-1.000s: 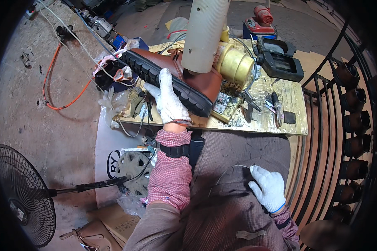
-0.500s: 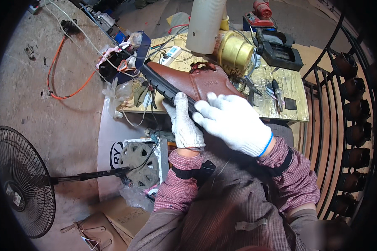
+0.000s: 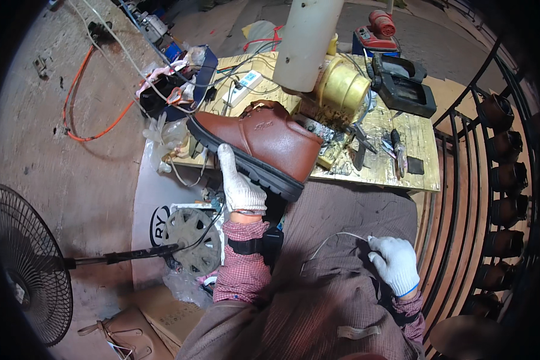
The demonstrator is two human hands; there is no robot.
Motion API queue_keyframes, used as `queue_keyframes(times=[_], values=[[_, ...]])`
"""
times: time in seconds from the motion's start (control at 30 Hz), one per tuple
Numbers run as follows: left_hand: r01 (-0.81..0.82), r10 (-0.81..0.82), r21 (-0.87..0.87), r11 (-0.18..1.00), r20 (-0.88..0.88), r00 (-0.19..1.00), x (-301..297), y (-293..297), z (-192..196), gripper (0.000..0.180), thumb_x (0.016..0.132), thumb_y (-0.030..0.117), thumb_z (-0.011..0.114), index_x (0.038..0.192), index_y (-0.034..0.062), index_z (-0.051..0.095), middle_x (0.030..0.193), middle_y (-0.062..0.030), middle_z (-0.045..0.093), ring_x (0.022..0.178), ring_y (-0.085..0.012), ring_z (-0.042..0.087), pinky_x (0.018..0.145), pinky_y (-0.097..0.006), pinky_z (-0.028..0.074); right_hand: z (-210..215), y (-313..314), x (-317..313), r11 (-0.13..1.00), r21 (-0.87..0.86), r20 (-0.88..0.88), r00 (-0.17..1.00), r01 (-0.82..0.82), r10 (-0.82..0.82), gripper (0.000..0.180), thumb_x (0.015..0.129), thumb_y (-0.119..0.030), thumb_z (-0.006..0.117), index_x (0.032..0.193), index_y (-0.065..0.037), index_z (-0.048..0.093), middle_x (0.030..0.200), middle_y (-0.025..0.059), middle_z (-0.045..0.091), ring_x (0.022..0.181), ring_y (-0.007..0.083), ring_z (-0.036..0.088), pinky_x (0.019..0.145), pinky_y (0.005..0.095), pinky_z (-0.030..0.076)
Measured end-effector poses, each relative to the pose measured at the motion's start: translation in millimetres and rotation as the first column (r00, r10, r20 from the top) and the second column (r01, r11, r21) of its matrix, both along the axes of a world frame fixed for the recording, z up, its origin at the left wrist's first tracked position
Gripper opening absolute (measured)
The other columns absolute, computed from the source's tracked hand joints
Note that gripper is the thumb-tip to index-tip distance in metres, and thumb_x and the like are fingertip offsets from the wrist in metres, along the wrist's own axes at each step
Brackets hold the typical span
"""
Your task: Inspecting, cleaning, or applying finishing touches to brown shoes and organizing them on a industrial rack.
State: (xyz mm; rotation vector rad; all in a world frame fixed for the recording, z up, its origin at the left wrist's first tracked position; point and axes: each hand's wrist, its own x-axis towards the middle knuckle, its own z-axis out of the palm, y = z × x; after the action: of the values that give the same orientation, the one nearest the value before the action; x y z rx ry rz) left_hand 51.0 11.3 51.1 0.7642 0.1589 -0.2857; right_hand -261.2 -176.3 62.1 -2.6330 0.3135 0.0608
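A brown leather boot (image 3: 276, 139) with a thick black lugged sole (image 3: 261, 177) is held tilted at the front of the workbench, toe to the left. My left hand (image 3: 240, 186), in a white knit glove, grips it by the sole, with the thumb lying along the sole's edge. Low over my lap on the right, my gloved right hand (image 3: 395, 263) is closed, its thumb and finger pinching the end of a thin pale strand (image 3: 336, 234). That strand curves leftward over the dark brown cloth (image 3: 342, 288) on my lap.
On the workbench (image 3: 414, 171) stand a white pipe (image 3: 308, 45), a yellow cylindrical part (image 3: 344, 84), a power strip (image 3: 242, 88) and pliers (image 3: 398, 144). A black rack (image 3: 462, 156) with several brown boots lines the right. A fan (image 3: 30, 264) stands at left.
My right hand has left the boot and dropped to my lap, where a pale strand now shows in it. My left hand has moved the boot slightly left and lower, exposing its heel.
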Motion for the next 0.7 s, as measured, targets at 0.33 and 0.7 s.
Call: queue_keyframes(times=[0.33, 0.7], values=[[-0.078, 0.069, 0.235, 0.969, 0.048, 0.996, 11, -21, 8, 0.091, 0.093, 0.058, 0.072, 0.162, 0.0125, 0.033, 0.147, -0.0087, 0.054, 0.124, -0.0230, 0.058, 0.105, -0.039, 0.048, -8, 0, -5, 1.000, 0.008, -0.039, 0.999, 0.029, -0.029, 0.030, 0.084, -0.024, 0.073, 0.109, -0.006, 0.073, 0.096, 0.0159, 0.074, 0.089, 0.0368, 0.070, 0.080, 0.0469, 0.053], [-0.192, 0.096, 0.350, 0.917, 0.273, 0.957, 26, -61, 62, 0.107, 0.091, 0.033, 0.080, 0.167, 0.0069, 0.009, 0.150, -0.0134, 0.048, 0.127, -0.0263, 0.056, 0.105, -0.040, 0.049, -10, 5, 10, 0.998, -0.048, -0.027, 0.998, -0.050, 0.049, 0.034, 0.087, -0.027, 0.071, 0.114, -0.006, 0.071, 0.098, 0.0156, 0.074, 0.087, 0.0354, 0.070, 0.078, 0.0459, 0.053]])
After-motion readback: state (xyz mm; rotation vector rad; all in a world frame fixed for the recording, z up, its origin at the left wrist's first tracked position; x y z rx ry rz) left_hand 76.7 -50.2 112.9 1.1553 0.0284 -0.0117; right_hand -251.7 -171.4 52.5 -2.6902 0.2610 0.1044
